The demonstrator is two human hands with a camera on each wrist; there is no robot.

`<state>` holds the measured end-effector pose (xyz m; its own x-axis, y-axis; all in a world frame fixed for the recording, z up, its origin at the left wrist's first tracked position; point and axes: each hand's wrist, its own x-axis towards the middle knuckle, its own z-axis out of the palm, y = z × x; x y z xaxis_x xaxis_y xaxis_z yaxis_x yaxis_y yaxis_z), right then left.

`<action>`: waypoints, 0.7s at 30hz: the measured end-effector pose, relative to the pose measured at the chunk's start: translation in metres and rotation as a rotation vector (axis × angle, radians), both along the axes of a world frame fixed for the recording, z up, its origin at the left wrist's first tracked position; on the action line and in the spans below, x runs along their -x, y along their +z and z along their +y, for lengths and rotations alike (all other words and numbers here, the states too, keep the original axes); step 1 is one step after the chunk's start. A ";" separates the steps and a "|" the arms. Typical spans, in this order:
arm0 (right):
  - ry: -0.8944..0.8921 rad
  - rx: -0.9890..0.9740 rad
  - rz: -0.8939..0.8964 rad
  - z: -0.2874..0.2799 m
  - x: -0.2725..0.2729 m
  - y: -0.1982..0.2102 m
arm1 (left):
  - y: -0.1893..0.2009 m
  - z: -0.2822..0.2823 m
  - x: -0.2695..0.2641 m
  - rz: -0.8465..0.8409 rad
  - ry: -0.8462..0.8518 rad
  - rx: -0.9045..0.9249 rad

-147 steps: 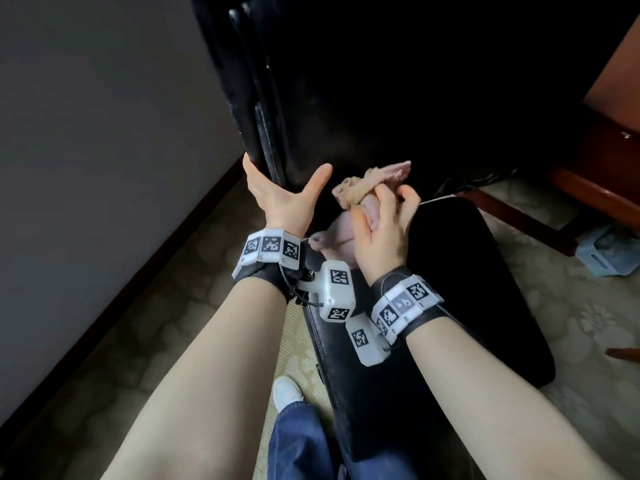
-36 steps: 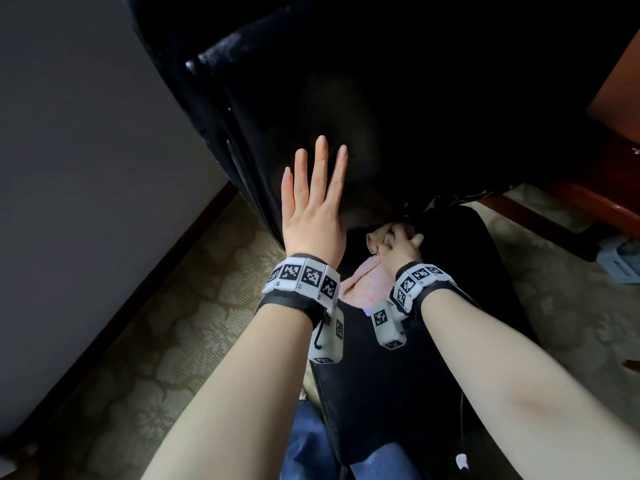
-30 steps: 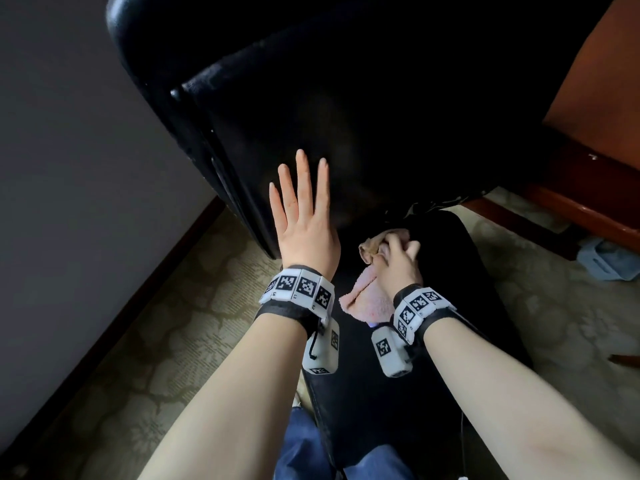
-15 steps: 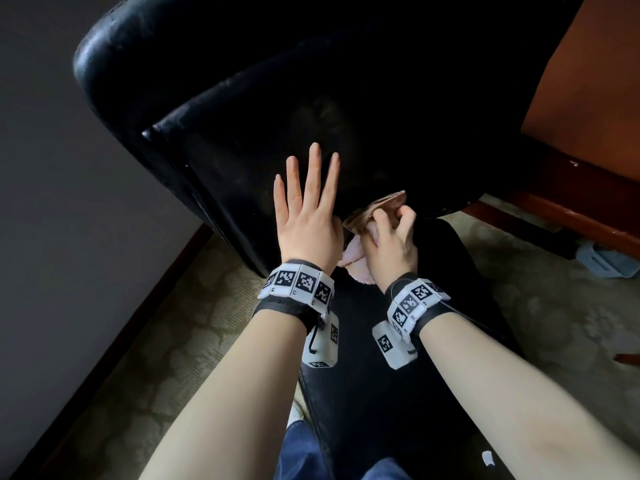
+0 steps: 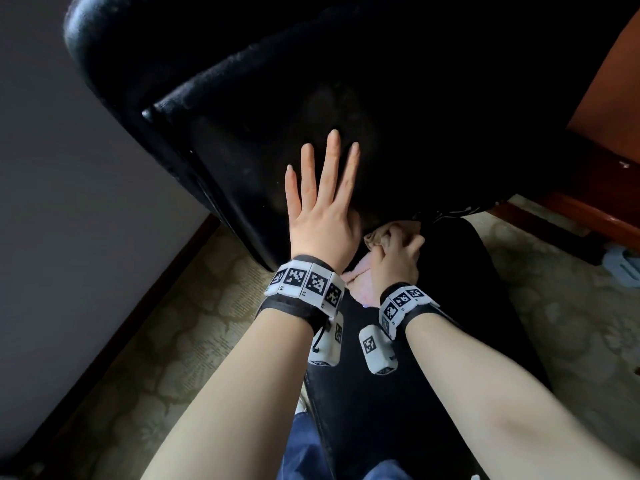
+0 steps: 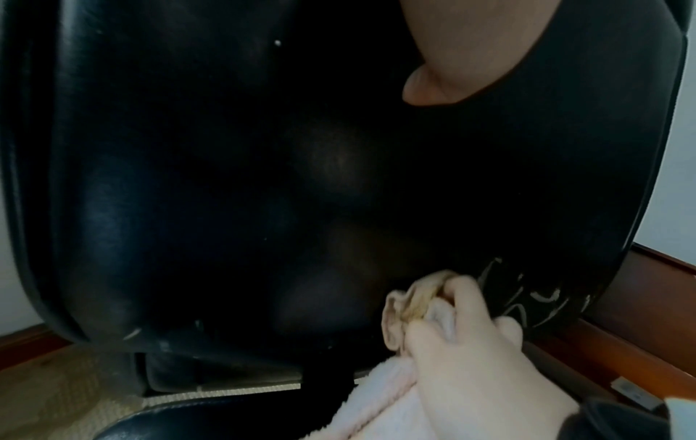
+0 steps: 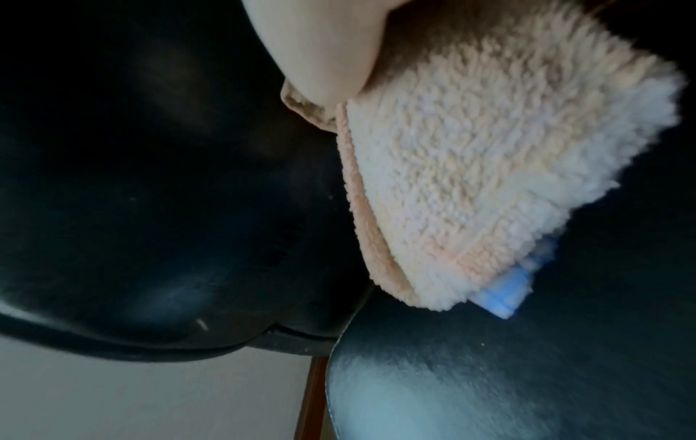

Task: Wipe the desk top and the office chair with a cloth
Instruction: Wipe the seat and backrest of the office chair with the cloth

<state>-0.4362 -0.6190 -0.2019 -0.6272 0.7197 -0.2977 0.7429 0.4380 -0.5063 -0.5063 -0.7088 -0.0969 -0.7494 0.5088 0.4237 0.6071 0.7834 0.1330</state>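
The black leather office chair fills the head view, its backrest (image 5: 277,109) leaning toward me above the seat (image 5: 450,306). My left hand (image 5: 322,202) lies flat on the backrest with straight, spread fingers. My right hand (image 5: 394,254) grips a bunched pink fluffy cloth (image 5: 360,285) at the bottom of the backrest, just above the seat. The left wrist view shows the same cloth (image 6: 399,315) pressed against the backrest (image 6: 188,178) by the right hand (image 6: 471,342). In the right wrist view the cloth (image 7: 489,178) hangs over the seat (image 7: 527,372) with a blue tag at its corner.
A grey wall (image 5: 69,202) with a dark skirting board runs on the left. Patterned carpet (image 5: 173,341) covers the floor. Reddish wooden furniture (image 5: 606,109) stands at the right behind the chair, with a pale blue object (image 5: 623,265) on the floor beside it.
My right hand has slid the cloth down from mid-backrest to the gap above the seat. The left hand stays flat on the backrest. The head view has tilted.
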 end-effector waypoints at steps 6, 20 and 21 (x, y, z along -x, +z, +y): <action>-0.050 0.192 -0.149 0.018 0.000 -0.015 | 0.001 -0.002 0.001 -0.003 -0.009 0.021; 0.057 -0.008 0.386 0.044 -0.048 0.071 | 0.031 0.045 -0.023 -0.087 -0.041 -0.101; 0.069 -0.044 0.416 0.046 -0.043 0.077 | 0.033 0.048 -0.019 -0.073 -0.032 -0.079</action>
<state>-0.3932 -0.5728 -0.1253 -0.7348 0.6780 0.0215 0.4471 0.5079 -0.7363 -0.4877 -0.6612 -0.0637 -0.7638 0.4998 0.4084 0.6178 0.7492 0.2386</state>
